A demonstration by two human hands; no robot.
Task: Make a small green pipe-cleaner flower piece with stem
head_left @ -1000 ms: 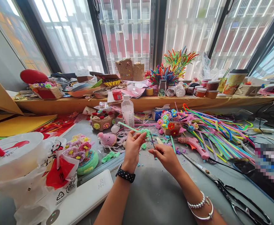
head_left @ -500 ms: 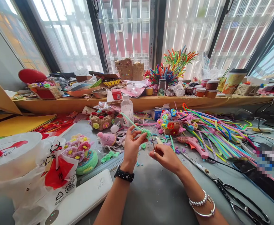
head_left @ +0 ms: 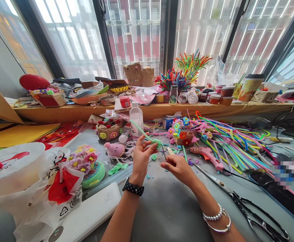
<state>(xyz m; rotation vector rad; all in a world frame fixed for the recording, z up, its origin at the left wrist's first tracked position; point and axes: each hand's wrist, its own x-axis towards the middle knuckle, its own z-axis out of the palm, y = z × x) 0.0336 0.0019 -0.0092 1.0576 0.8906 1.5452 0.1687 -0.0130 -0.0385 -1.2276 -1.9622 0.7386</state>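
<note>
My left hand (head_left: 143,155) pinches a light green pipe cleaner (head_left: 142,130) between thumb and fingers. One end of it is bunched into a fuzzy looped shape at my fingertips, while a straight tail sticks up to the left. In my right hand (head_left: 179,169) is a thin dark metal tool (head_left: 164,154), too slim to tell whether tweezers or a small blade. Its tip meets the looped green part. On the table under my hands lie small green and blue fuzz scraps (head_left: 154,157).
Large scissors (head_left: 234,193) and a pink glue gun (head_left: 208,156) lie to the right, by a heap of colored pipe cleaners (head_left: 240,148). A water bottle (head_left: 136,119) stands behind my left hand. At left are a white power bank (head_left: 94,208), a bagged drink cup (head_left: 16,168) and a flower ornament (head_left: 88,168).
The right hand has shifted very slightly, with the tool's tip still at the looped green part. My left hand has hardly moved.
</note>
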